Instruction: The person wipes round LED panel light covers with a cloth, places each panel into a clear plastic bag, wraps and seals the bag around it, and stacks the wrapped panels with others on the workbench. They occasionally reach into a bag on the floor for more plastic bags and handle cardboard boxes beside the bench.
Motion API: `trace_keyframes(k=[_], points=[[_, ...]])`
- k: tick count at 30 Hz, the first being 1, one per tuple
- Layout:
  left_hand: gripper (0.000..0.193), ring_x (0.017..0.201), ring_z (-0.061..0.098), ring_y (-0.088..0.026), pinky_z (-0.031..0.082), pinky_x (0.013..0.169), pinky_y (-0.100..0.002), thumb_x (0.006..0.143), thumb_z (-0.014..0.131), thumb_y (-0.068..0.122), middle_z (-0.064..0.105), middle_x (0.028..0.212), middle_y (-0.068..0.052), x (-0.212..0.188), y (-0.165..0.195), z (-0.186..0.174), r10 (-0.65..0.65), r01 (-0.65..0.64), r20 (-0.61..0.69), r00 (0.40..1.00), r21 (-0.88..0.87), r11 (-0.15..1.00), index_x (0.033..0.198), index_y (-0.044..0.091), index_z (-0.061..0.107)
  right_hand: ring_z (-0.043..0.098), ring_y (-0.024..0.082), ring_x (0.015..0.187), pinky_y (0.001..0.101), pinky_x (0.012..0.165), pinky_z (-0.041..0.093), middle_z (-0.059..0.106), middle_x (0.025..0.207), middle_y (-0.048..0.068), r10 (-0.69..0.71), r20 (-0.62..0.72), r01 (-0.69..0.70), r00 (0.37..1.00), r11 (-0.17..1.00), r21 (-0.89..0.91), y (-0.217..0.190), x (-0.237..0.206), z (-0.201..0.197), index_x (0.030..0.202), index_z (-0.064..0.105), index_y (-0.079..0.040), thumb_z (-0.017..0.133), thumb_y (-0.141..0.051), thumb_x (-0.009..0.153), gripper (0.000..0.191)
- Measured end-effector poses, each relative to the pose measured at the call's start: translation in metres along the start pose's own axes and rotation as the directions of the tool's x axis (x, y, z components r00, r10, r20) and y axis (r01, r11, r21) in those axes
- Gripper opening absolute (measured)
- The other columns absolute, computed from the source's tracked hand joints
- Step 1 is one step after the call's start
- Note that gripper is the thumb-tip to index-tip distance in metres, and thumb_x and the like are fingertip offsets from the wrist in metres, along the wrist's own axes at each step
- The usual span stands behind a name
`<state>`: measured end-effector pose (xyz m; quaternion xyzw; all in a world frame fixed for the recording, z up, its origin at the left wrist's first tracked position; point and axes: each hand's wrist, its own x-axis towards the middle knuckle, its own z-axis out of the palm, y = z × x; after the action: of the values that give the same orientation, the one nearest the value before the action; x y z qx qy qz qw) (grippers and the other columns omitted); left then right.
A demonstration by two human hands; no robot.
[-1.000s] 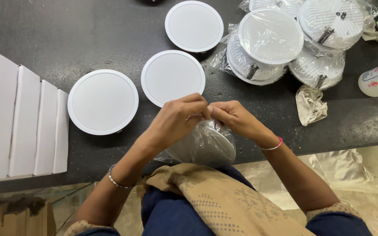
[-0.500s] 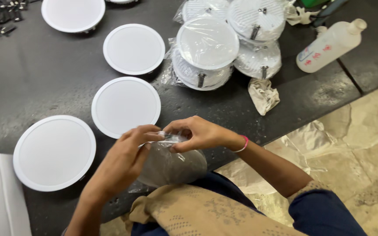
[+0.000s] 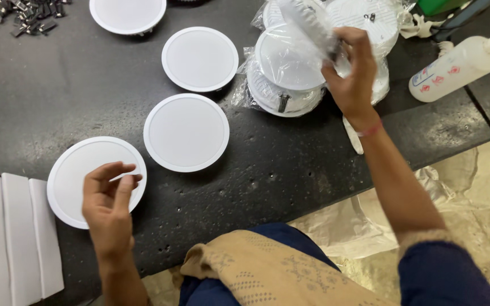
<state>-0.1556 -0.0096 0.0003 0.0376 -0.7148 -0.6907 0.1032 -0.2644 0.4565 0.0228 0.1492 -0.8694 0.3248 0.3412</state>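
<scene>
Right hand [image 3: 351, 73], fingers closed around clear-bagged round white light fixture [image 3: 311, 25], above bagged pile. Best lowered flat, squarely onto stack. Left hand [image 3: 108, 199] loosely curled, empty, over round white panel [image 3: 75, 170] on dark surface [image 3: 290, 170].

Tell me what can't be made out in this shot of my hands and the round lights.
Head view:
- Bagged light in right hand: motion-blurred, palm covers part.
- Lowest round light: left hand hides its edge.
- Top light: cut by frame edge.
- Small dark clips: too small.
</scene>
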Motion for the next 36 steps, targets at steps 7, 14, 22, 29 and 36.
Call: trace_keyframes(k=[7, 14, 22, 29, 36], points=[[0.021, 0.108, 0.068, -0.018, 0.056, 0.098, -0.031, 0.100, 0.058, 0.001, 0.070, 0.116, -0.013, -0.009, -0.002, 0.017, -0.038, 0.027, 0.158, 0.987, 0.075, 0.997, 0.121, 0.000, 0.060, 0.059, 0.032, 0.129, 0.0449, 0.116, 0.052, 0.058, 0.134, 0.010, -0.283, 0.285, 0.383, 0.916, 0.828, -0.410, 0.029, -0.003, 0.026, 0.138, 0.055, -0.011, 0.074, 0.008, 0.091, 0.055], [0.019, 0.102, 0.070, -0.015, 0.055, 0.089, -0.030, 0.098, 0.064, 0.006, 0.075, 0.111, -0.007, -0.022, -0.008, 0.078, -0.141, 0.022, 0.447, 0.883, 0.261, 0.965, 0.116, 0.003, 0.067, 0.054, 0.039, 0.121, 0.0525, 0.100, 0.041, 0.057, 0.133, 0.018, -0.295, 0.260, 0.391, 0.920, 0.758, -0.523, -0.006, -0.041, -0.024, 0.129, 0.061, -0.010, 0.077, -0.014, 0.070, 0.062], [0.019, 0.098, 0.071, -0.016, 0.057, 0.088, -0.030, 0.097, 0.065, 0.006, 0.076, 0.109, -0.006, -0.084, -0.002, 0.190, -0.139, -0.105, 0.731, 0.668, 0.278, 0.955, 0.115, 0.004, 0.071, 0.063, 0.023, 0.081, 0.0333, 0.076, 0.052, 0.069, 0.098, 0.007, 0.510, -0.526, -0.687, 0.680, 0.694, -0.215, 0.086, -0.288, -0.169, 0.113, 0.067, -0.010, 0.069, -0.012, 0.114, 0.003], [0.025, 0.117, 0.064, -0.032, 0.054, 0.095, -0.039, 0.094, 0.070, 0.009, 0.060, 0.133, -0.014, -0.183, -0.068, 0.341, -0.037, -0.179, 0.980, 0.198, 0.073, 0.981, 0.119, 0.007, 0.069, 0.070, 0.032, 0.102, 0.0610, 0.098, 0.040, 0.075, 0.122, 0.010, 0.764, 0.376, -0.572, 0.524, 0.643, -0.510, 0.099, -0.477, -0.143, 0.116, 0.076, -0.020, 0.046, -0.039, 0.099, 0.039], [0.024, 0.142, 0.039, -0.049, 0.046, 0.108, -0.047, 0.081, 0.082, 0.023, 0.021, 0.161, -0.022, -0.262, -0.212, 0.477, -0.148, -0.512, 0.953, 0.264, 0.268, 0.816, 0.102, 0.012, 0.077, 0.068, 0.038, 0.103, 0.0494, 0.090, 0.053, 0.075, 0.105, 0.015, 0.901, 0.425, -0.845, -0.092, 0.155, -0.512, 0.032, -0.526, -0.159, 0.112, 0.075, -0.016, 0.049, -0.051, 0.100, 0.045]])
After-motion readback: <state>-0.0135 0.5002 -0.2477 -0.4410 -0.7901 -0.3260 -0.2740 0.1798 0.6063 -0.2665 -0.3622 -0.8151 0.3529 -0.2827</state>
